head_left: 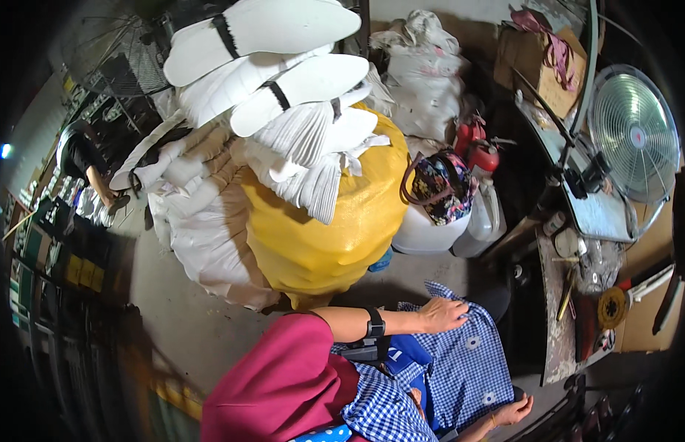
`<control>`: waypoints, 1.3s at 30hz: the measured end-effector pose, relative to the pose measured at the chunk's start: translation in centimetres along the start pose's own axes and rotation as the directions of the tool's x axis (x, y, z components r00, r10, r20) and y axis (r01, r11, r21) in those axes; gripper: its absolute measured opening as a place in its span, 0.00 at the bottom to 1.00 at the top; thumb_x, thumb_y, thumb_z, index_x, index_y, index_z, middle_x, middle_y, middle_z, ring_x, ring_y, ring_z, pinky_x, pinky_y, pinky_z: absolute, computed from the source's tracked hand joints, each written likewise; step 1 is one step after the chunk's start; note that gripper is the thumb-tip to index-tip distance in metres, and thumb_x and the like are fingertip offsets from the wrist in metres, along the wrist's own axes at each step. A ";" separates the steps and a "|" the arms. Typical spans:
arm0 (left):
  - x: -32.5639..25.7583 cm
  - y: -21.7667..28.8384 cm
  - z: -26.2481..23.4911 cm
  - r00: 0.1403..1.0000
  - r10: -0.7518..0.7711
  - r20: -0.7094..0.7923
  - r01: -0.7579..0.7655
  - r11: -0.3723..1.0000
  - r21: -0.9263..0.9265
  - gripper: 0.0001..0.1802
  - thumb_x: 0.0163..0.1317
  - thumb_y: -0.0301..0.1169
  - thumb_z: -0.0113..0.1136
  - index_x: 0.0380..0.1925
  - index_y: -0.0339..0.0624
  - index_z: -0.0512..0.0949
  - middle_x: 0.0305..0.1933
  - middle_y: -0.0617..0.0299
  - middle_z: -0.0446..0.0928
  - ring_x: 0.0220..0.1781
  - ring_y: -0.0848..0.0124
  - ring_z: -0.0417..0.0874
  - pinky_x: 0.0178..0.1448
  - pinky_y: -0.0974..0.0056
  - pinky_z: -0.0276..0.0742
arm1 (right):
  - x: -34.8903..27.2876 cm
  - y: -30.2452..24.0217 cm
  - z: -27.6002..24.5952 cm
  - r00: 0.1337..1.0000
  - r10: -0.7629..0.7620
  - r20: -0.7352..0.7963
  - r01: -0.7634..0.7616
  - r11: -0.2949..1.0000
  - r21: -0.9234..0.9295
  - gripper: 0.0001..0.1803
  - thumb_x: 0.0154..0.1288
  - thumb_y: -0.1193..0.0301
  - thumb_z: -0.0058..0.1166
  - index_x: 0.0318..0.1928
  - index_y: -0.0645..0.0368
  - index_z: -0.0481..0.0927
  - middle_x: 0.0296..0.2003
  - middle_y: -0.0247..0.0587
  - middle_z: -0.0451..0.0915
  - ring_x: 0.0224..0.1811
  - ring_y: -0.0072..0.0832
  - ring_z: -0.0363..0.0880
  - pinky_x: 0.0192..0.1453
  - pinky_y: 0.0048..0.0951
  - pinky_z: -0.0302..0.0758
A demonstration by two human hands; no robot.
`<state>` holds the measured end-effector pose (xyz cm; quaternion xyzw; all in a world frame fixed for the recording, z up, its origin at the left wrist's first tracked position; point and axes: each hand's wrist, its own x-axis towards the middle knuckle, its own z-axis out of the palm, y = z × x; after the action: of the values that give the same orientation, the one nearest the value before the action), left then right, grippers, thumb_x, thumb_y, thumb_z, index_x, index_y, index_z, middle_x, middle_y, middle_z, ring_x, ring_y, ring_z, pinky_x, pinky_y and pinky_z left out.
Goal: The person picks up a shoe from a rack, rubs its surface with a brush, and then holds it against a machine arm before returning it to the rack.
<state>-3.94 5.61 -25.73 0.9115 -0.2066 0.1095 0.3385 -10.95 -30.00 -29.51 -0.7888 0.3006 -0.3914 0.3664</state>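
My left hand [442, 315], below a black wrist strap, is on the blue-and-white checked apron [460, 353] over my lap. Its fingers bend together on the cloth near the apron's upper edge. Lower down to the right, my right hand [512, 411] rests beside the apron's edge, palm turned up. Its fingers are loosely curled and apart, with nothing seen in them. A dark device [363, 351] is strapped to my left forearm, and blue cloth [405, 357] shows between the apron's folds.
Ahead stands a full yellow sack [320, 236] topped with white shoe-sole-shaped bundles [265, 33]. White sacks [202, 228], a floral bag [440, 188], a plastic jug [484, 221] and fire extinguishers [476, 147] surround it. A fan [633, 132] and worktable [556, 317] are right; another person [85, 158] bends far left.
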 end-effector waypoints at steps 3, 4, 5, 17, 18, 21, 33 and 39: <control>0.7 0.3 0.3 0.997 -0.069 0.024 0.069 0.998 0.009 0.34 0.52 0.45 0.58 0.52 0.33 0.62 0.55 0.48 0.62 0.53 0.53 0.68 0.53 0.55 0.72 | -1.0 -3.1 -0.9 0.999 -0.031 -0.039 0.030 0.999 -0.017 0.13 0.65 0.69 0.46 0.44 0.65 0.78 0.40 0.49 0.79 0.42 0.37 0.77 0.49 0.31 0.74; -0.2 -0.1 0.7 0.993 -0.114 -0.023 0.115 0.992 0.061 0.37 0.52 0.47 0.58 0.54 0.31 0.61 0.54 0.48 0.63 0.52 0.52 0.69 0.54 0.54 0.71 | -2.2 -7.8 -1.3 0.991 -0.132 -0.030 0.131 0.991 -0.040 0.11 0.63 0.71 0.51 0.39 0.65 0.81 0.38 0.52 0.79 0.36 0.40 0.78 0.45 0.33 0.77; 0.6 0.4 1.4 0.991 -0.131 0.018 0.130 0.990 0.055 0.39 0.51 0.48 0.59 0.55 0.31 0.61 0.53 0.48 0.63 0.51 0.51 0.69 0.53 0.53 0.71 | -1.8 -7.6 -1.7 0.986 -0.159 -0.048 0.157 0.987 -0.043 0.10 0.63 0.72 0.51 0.39 0.66 0.80 0.36 0.52 0.79 0.36 0.41 0.78 0.44 0.34 0.77; 3.7 -0.1 5.6 0.999 -0.032 0.044 0.032 0.999 0.005 0.16 0.57 0.40 0.54 0.27 0.36 0.71 0.16 0.50 0.74 0.22 0.53 0.79 0.27 0.52 0.74 | -1.1 -4.6 -2.0 0.922 -0.379 -0.080 0.378 0.925 -0.029 0.08 0.63 0.73 0.51 0.36 0.66 0.79 0.31 0.47 0.79 0.32 0.36 0.76 0.40 0.31 0.74; 3.6 -0.1 5.7 0.997 -0.024 0.075 0.025 0.999 -0.023 0.15 0.57 0.40 0.53 0.26 0.36 0.71 0.16 0.49 0.74 0.21 0.52 0.79 0.27 0.52 0.74 | -1.0 -4.6 -2.0 0.924 -0.375 -0.078 0.374 0.927 -0.032 0.09 0.63 0.73 0.50 0.37 0.66 0.79 0.31 0.48 0.79 0.33 0.36 0.76 0.40 0.31 0.74; 3.4 -0.4 5.4 0.995 0.009 0.101 0.000 0.996 -0.085 0.15 0.54 0.37 0.53 0.23 0.34 0.73 0.17 0.48 0.75 0.22 0.51 0.79 0.28 0.51 0.75 | -0.8 -4.6 -1.9 0.930 -0.360 -0.071 0.358 0.933 -0.042 0.10 0.63 0.72 0.50 0.39 0.66 0.78 0.33 0.48 0.78 0.35 0.36 0.76 0.42 0.31 0.74; -6.1 -0.5 -3.0 0.895 0.037 0.444 0.111 0.947 -0.302 0.15 0.50 0.37 0.53 0.22 0.34 0.75 0.21 0.44 0.75 0.26 0.48 0.78 0.31 0.50 0.72 | -0.9 -3.1 -4.1 0.969 -0.243 -0.050 0.236 0.964 -0.124 0.15 0.65 0.69 0.47 0.46 0.67 0.76 0.42 0.48 0.78 0.44 0.36 0.76 0.50 0.29 0.71; -2.7 0.9 -1.6 0.966 0.123 0.229 -0.051 0.954 -0.295 0.18 0.58 0.45 0.52 0.21 0.41 0.73 0.20 0.47 0.74 0.25 0.49 0.78 0.29 0.51 0.73 | -0.8 1.7 -6.4 0.998 -0.033 0.044 0.042 0.972 -0.231 0.17 0.66 0.68 0.45 0.50 0.67 0.74 0.46 0.49 0.78 0.48 0.36 0.75 0.55 0.29 0.70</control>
<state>-6.81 6.85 -24.93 0.8492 -0.3008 -0.0200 0.4336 -17.04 -32.56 -28.44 -0.8394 0.3218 -0.3448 0.2703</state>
